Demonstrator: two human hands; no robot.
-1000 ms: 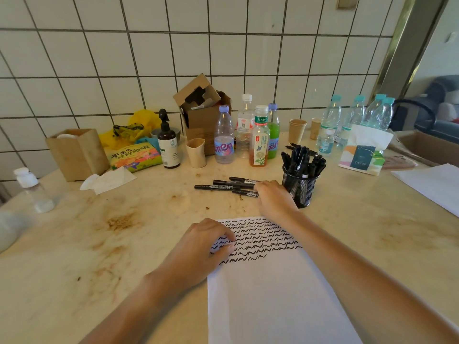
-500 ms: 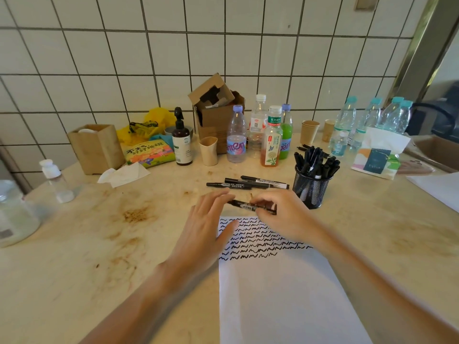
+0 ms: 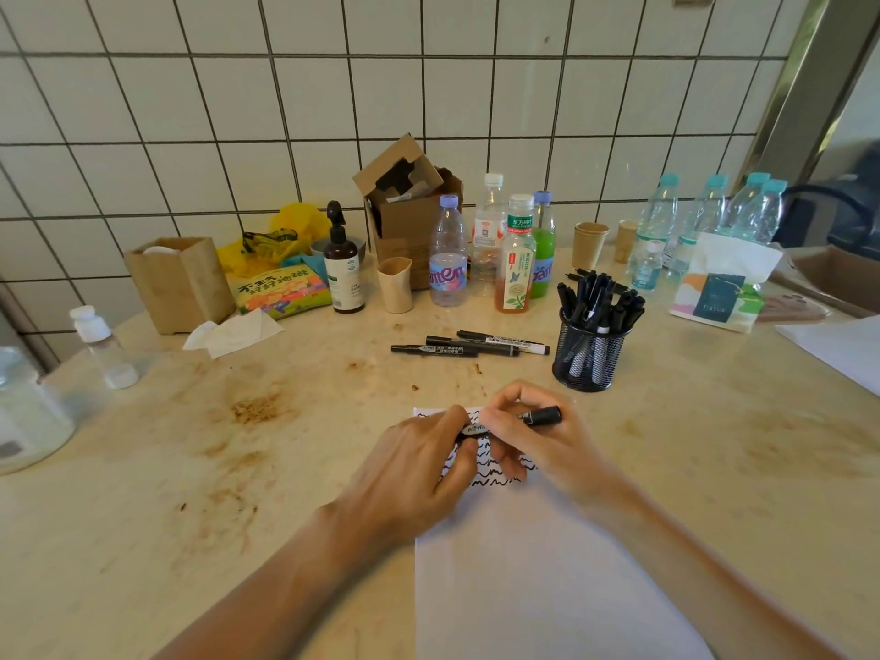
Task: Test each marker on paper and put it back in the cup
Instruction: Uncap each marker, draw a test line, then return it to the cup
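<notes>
A white sheet of paper (image 3: 533,578) lies in front of me, its top rows filled with black squiggles. Over that top edge both hands hold one black marker (image 3: 543,415) level. My left hand (image 3: 419,473) grips its left end, my right hand (image 3: 528,435) pinches the middle, and the right end sticks out past my fingers. A black mesh cup (image 3: 590,354) full of black markers stands just beyond, to the right. Three more black markers (image 3: 469,346) lie flat on the table left of the cup.
Along the tiled wall stand drink bottles (image 3: 514,254), a cardboard box (image 3: 409,216), a pump bottle (image 3: 342,264), paper cups (image 3: 589,245), a snack bag (image 3: 281,290) and a tissue pack (image 3: 719,288). More paper (image 3: 838,350) lies at the right edge. A small bottle (image 3: 102,347) stands at far left.
My right hand picked a marker from the loose group and brought it back over the paper. My left hand left the sheet and took hold of the marker's other end.
</notes>
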